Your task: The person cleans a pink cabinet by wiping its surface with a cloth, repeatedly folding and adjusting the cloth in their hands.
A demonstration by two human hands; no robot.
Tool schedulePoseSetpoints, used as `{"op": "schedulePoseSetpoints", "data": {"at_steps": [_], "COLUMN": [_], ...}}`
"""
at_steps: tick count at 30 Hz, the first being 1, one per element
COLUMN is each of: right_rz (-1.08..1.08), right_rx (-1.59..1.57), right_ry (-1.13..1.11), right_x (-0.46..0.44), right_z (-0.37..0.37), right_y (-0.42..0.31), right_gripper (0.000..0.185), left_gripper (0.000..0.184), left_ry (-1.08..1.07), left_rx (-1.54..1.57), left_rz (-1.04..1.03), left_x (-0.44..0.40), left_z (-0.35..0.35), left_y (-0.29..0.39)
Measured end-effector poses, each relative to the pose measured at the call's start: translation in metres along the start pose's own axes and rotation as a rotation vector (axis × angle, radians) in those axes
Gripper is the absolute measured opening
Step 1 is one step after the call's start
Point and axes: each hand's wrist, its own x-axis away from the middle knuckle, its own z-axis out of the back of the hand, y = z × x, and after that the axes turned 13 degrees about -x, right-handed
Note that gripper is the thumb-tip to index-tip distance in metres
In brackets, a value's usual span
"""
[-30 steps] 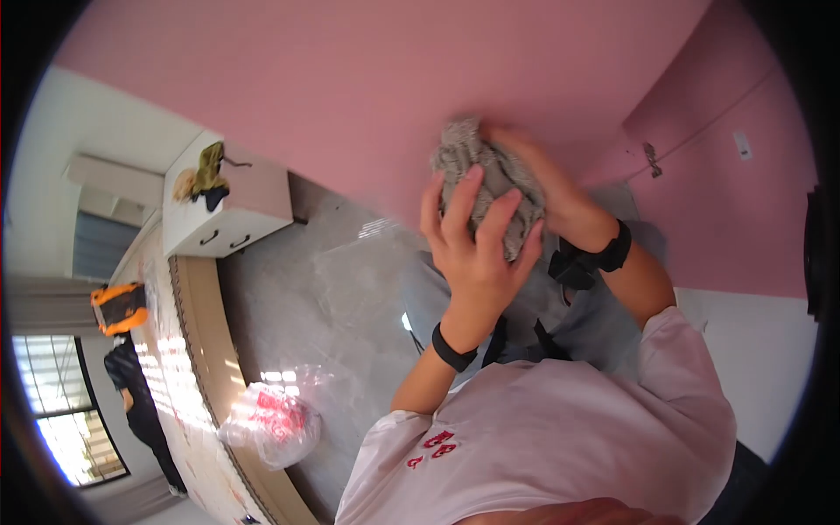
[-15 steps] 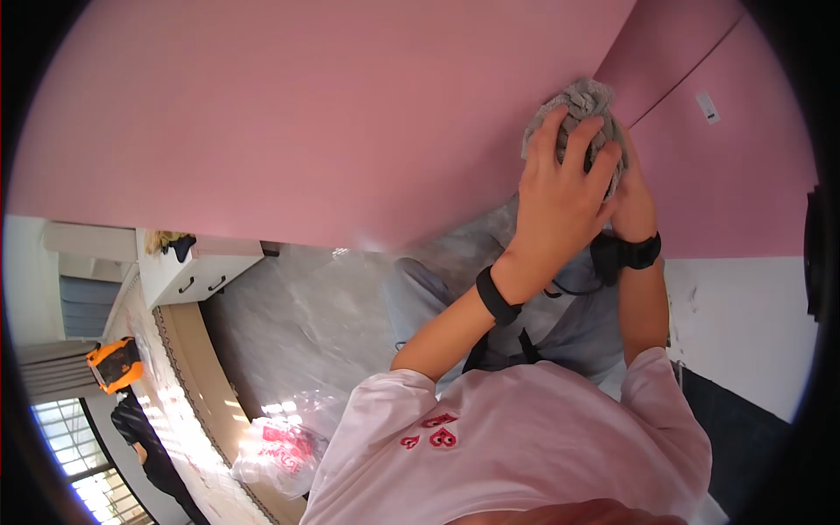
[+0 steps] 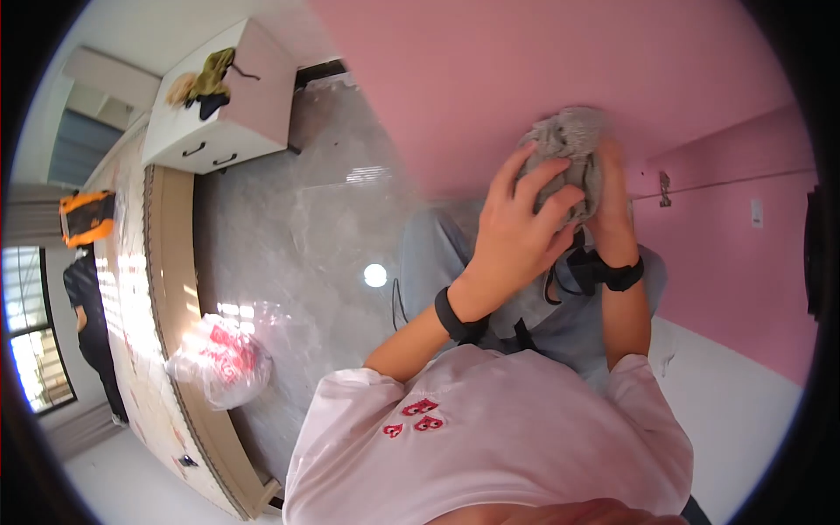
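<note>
A crumpled grey cloth (image 3: 560,136) is bunched up in front of my chest, close to a large pink panel (image 3: 490,79). My left hand (image 3: 521,219) covers its near side with curled, slightly spread fingers gripping the fabric. On the other side, my right hand (image 3: 614,197) wraps the cloth too; its fingertips are partly blurred and hidden behind it. Whether the cloth presses on the panel I cannot tell. A metal hinge (image 3: 665,188) shows to the right, at the seam beside a second pink panel (image 3: 726,289).
A white drawer cabinet (image 3: 262,87) with a cap-like bundle on top stands at upper left. Along the left runs a bed (image 3: 171,262), with an orange bag (image 3: 87,219) and a person in black (image 3: 92,324) beyond. A plastic bag (image 3: 223,359) lies by the bed.
My view has turned, so the floor and drawer cabinet show more. The pink panel's edge has shifted right, and the hinge has come into sight. Both hands still hold the cloth, now slightly lower in view.
</note>
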Motion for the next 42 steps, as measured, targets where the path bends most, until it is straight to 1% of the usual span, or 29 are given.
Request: {"op": "schedulePoseSetpoints", "data": {"at_steps": [1,3,4,6,8,10,11,12,14,16,17,18,21,23,25,26,28,29,30,31,32,33,35,37,38,40,41,42], "right_rz": [-0.031,-0.071,-0.088,-0.089,-0.141,-0.218,-0.262,-0.251,-0.372,-0.342,-0.374,-0.408,-0.341,-0.313,-0.205,-0.186,0.024,0.032,0.146,0.258,0.26,0.289,0.321,0.168,0.172,0.219,0.215,0.246], "right_rx": [0.035,0.074,0.093,0.109,0.118,0.117,0.079,0.084,0.119,0.159,0.163,0.167,0.22,0.218,0.185,0.183,0.195,0.197,0.152,0.106,0.109,0.135,0.16,-0.105,-0.108,-0.085,-0.088,-0.057], "right_ry": [-0.036,-0.083,-0.112,-0.14,-0.28,-0.261,-0.241,-0.235,-0.312,-0.281,-0.275,-0.268,-0.156,-0.082,-0.043,-0.025,0.134,0.142,0.24,0.338,0.349,0.387,0.424,0.444,0.445,0.534,0.528,0.447], "right_x": [-0.006,-0.015,-0.016,-0.02,-0.026,-0.027,-0.026,-0.029,-0.04,-0.04,-0.037,-0.035,-0.027,-0.02,-0.015,-0.011,0.0,0.007,0.015,0.022,0.027,0.031,0.029,0.023,0.024,0.018,0.015,0.012], "right_z": [-0.009,-0.031,-0.045,-0.07,-0.094,-0.12,-0.129,-0.131,-0.128,-0.116,-0.108,-0.101,-0.071,-0.045,-0.018,-0.008,0.009,0.023,0.037,0.049,0.054,0.057,0.077,0.101,0.105,0.105,0.102,0.095], "right_y": [0.011,0.029,0.038,0.053,0.069,0.081,0.088,0.091,0.091,0.079,0.069,0.06,0.027,0.01,-0.007,-0.016,-0.032,-0.04,-0.046,-0.052,-0.06,-0.072,-0.088,-0.095,-0.091,-0.078,-0.069,-0.058], "right_gripper": [0.035,0.034,0.033,0.033,0.032,0.032,0.033,0.033,0.034,0.036,0.036,0.036,0.036,0.036,0.041,0.041,0.041,0.041,0.04,0.039,0.039,0.037,0.034,0.03,0.03,0.029,0.029,0.029], "left_gripper": [0.052,0.051,0.051,0.048,0.046,0.046,0.046,0.047,0.048,0.048,0.048,0.048,0.047,0.047,0.048,0.048,0.048,0.048,0.048,0.046,0.044,0.044,0.042,0.041,0.041,0.042,0.042,0.042], "left_ry": [0.012,0.098,0.105,0.2,0.221,0.238,0.238,0.218,0.186,0.169,0.186,0.167,0.185,0.134,0.087,0.077,0.035,0.008,0.004,-0.039,-0.083,-0.089,-0.136,-0.158,-0.167,-0.172,-0.175,-0.172], "left_rx": [-0.016,-0.062,-0.069,-0.148,-0.161,-0.255,-0.248,-0.24,-0.218,-0.195,-0.129,-0.096,-0.092,-0.025,0.075,0.091,0.149,0.211,0.22,0.271,0.323,0.331,0.439,0.47,0.499,0.474,0.446,0.434], "left_rz": [0.008,0.137,0.141,0.215,0.225,0.258,0.252,0.28,0.293,0.263,0.317,0.297,0.194,0.147,0.092,0.075,-0.005,-0.008,-0.011,-0.079,-0.145,-0.143,-0.213,-0.204,-0.195,-0.184,-0.166,-0.159], "left_x": [0.005,0.014,0.018,0.021,0.026,0.031,0.035,0.04,0.041,0.039,0.037,0.034,0.021,0.013,0.005,0.0,-0.011,-0.017,-0.026,-0.038,-0.048,-0.054,-0.066,-0.067,-0.065,-0.056,-0.051,-0.044], "left_z": [0.008,0.022,0.03,0.046,0.063,0.081,0.088,0.092,0.091,0.084,0.076,0.066,0.037,0.02,-0.002,-0.012,-0.032,-0.043,-0.053,-0.061,-0.071,-0.083,-0.109,-0.128,-0.133,-0.13,-0.125,-0.118], "left_y": [-0.004,-0.009,-0.01,-0.014,-0.021,-0.032,-0.038,-0.045,-0.05,-0.048,-0.04,-0.036,-0.022,-0.01,-0.001,0.002,0.009,0.015,0.02,0.027,0.034,0.042,0.053,0.058,0.06,0.051,0.043,0.035]}}
